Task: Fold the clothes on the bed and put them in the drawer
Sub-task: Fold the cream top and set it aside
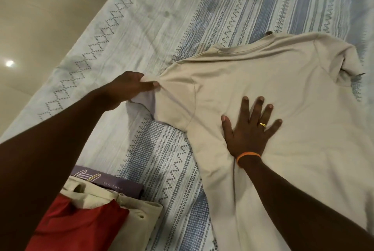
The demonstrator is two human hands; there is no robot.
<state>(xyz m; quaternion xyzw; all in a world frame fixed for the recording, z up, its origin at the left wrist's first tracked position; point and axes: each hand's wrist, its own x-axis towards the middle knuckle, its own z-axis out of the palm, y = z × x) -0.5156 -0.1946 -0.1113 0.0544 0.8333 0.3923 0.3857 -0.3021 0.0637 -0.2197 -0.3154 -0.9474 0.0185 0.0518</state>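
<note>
Beige T-shirt (273,92) spread flat on patterned bed sheet (162,17). Left hand (129,88) pinches its sleeve edge. Right hand (251,127) flat, fingers splayed, pressing shirt body. Folded clothes pile (105,210) near bed edge.

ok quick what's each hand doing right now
Left hand: closed, its grip pinching the sleeve of the beige t-shirt.
Right hand: open, fingers spread, pressing flat on the t-shirt.

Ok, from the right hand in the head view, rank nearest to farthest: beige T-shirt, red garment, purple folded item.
1. beige T-shirt: directly under the right hand, pressed flat.
2. purple folded item: lower left, on the bed.
3. red garment: bottom left corner.
</note>
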